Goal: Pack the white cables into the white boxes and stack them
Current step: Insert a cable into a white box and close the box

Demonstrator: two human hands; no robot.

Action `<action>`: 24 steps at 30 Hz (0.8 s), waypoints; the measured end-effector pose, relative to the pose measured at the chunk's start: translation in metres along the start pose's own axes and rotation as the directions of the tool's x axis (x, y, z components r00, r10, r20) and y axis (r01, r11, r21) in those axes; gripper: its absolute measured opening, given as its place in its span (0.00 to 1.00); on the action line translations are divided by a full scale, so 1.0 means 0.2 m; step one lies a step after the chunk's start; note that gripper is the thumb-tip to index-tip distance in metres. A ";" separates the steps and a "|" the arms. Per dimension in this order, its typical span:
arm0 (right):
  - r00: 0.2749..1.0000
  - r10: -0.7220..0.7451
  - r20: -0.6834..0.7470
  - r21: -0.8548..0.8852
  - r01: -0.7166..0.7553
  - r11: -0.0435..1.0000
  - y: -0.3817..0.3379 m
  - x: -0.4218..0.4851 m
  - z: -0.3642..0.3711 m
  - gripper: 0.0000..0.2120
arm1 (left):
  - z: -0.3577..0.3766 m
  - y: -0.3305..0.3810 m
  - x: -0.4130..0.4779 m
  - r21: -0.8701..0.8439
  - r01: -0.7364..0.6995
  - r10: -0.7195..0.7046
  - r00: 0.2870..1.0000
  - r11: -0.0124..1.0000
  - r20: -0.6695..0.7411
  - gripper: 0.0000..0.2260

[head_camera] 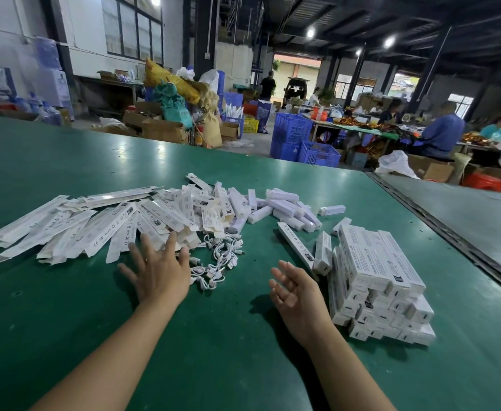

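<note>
Right hand [298,295] just beside box stack [382,280]

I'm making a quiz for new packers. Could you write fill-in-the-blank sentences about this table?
1. The table is ___ in colour.
2. The left hand and the right hand both hold ___.
3. The pile of white cables lies beside the ___ hand.
4. The stacked boxes stand to the ___ of the right hand.
Missing words: green; nothing; left; right.
</note>
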State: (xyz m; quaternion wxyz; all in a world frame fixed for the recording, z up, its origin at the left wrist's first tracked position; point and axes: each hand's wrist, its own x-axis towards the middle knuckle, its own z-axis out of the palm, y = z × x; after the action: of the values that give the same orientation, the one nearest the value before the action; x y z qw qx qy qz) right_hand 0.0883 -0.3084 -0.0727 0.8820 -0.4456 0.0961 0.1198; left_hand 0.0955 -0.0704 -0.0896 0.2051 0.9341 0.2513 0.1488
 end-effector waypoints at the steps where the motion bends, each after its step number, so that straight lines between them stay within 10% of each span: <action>1: 1.000 -0.001 0.003 -0.002 0.001 1.000 0.00 0.00 0.00 0.06 | 0.01 0.00 0.01 0.027 0.022 -0.024 0.998 0.999 0.051 0.26; 15: 1.000 0.002 0.004 0.014 -0.002 1.000 0.00 0.00 0.00 0.05 | -0.01 -0.03 0.00 -0.177 0.016 -0.026 0.998 0.984 -0.055 0.18; 24: 1.000 -0.008 0.019 0.000 0.008 1.000 0.00 0.00 0.01 0.13 | -0.04 -0.05 -0.04 -0.660 -0.015 -0.151 0.969 0.751 -0.194 0.08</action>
State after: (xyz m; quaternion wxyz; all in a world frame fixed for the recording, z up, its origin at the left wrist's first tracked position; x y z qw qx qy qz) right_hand 0.0885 -0.3072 -0.0725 0.8834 -0.4447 0.0860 0.1204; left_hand 0.0819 -0.0649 -0.0885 0.4940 0.7682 0.2394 0.3295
